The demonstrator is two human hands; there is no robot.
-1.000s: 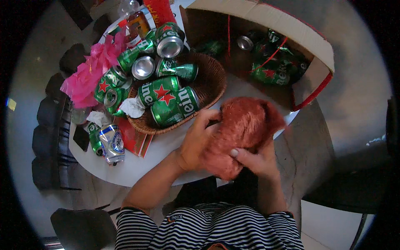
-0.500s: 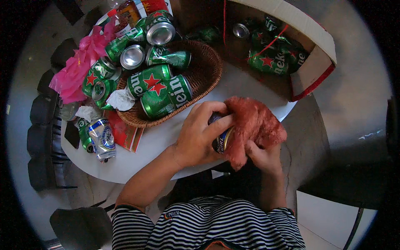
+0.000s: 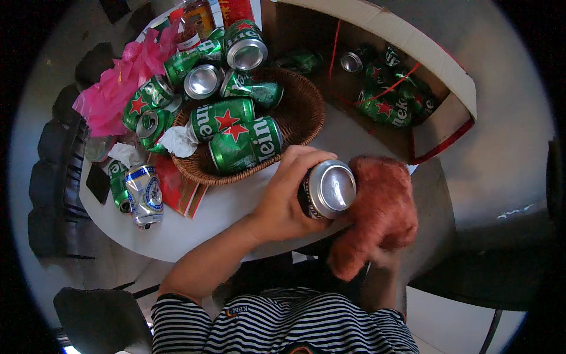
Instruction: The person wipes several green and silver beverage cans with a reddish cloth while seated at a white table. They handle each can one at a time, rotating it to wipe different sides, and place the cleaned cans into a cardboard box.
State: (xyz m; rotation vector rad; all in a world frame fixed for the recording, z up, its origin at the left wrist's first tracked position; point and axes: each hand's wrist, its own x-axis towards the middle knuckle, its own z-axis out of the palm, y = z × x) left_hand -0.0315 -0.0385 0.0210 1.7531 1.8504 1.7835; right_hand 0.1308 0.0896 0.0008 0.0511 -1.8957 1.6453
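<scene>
My left hand (image 3: 283,203) is wrapped round a dark drink can (image 3: 332,187), whose bare silver end faces up toward me. In my right hand (image 3: 386,258) is a fuzzy reddish-brown cloth (image 3: 386,197), bunched up and hanging just right of the can. The cloth covers most of that hand's fingers, and its lower part is slightly blurred. Beyond my left hand stands a brown wicker basket (image 3: 315,127) with several green cans, among them a green can (image 3: 244,144) near its front rim.
A cardboard box (image 3: 442,133) with green cans inside lies open at the back right. Left on the white round table (image 3: 230,215) are a dented silver-blue can (image 3: 144,196), red paper packets (image 3: 177,189), crumpled tissue (image 3: 178,141) and a pink plastic bag (image 3: 112,94). Bottles (image 3: 197,17) stand behind.
My right hand and the cloth have come away from the can, moving right and down. The can has tipped so that its silver end shows, still in my left hand.
</scene>
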